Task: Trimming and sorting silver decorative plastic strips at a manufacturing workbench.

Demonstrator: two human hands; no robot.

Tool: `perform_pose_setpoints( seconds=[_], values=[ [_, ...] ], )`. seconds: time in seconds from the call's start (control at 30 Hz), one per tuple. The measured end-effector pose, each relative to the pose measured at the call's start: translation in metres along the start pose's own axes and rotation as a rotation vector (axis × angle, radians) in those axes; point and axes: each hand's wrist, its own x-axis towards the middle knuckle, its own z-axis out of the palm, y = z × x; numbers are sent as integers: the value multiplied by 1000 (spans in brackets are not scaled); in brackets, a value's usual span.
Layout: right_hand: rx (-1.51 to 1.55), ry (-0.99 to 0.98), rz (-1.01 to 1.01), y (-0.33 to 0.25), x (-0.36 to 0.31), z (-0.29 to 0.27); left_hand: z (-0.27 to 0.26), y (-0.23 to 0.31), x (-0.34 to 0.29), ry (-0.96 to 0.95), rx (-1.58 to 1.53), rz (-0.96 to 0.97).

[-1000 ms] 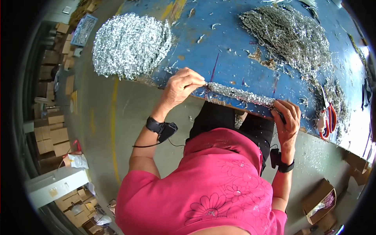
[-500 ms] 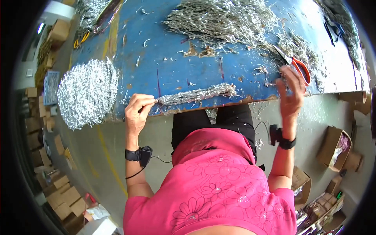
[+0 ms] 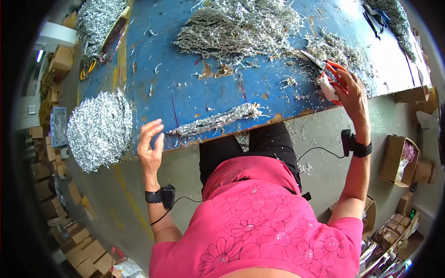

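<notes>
A slim bundle of silver tinsel strands (image 3: 218, 119) lies along the near edge of the blue table. Just beyond its left end is my left hand (image 3: 150, 144), thumb and fingers apart, holding nothing. At the right, my right hand (image 3: 353, 98) has its fingers around the red handles of a pair of scissors (image 3: 330, 76). One handle is wrapped in white, and the metal blades point up and left toward loose tinsel scraps. Left of my left hand, a thick round bunch of shiny silver tinsel (image 3: 101, 130) hangs partly over the table edge.
A large heap of silver tinsel (image 3: 238, 32) covers the far middle of the blue table (image 3: 157, 88). More tinsel (image 3: 99, 25) and yellow-handled scissors (image 3: 87, 70) lie far left. Tinsel scraps (image 3: 336, 50) litter the right side. A cardboard box (image 3: 399, 160) stands on the floor at right.
My left hand has let go of the tinsel bundle's left end and opened. My right hand has moved onto the scissors and taken hold of their handles.
</notes>
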Motion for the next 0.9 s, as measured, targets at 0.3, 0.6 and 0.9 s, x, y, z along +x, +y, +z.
perform_pose_setpoints(
  seconds=[0.3, 0.6, 0.9],
  values=[
    [136, 53, 0, 18, -2, 2, 101, 98, 62, -263, 65, 366],
    [1184, 73, 215, -25, -80, -21, 131, 84, 56, -248, 91, 373],
    [1084, -914, 227, -140, -131, 15, 132, 84, 59, -239, 41, 385]
  ],
)
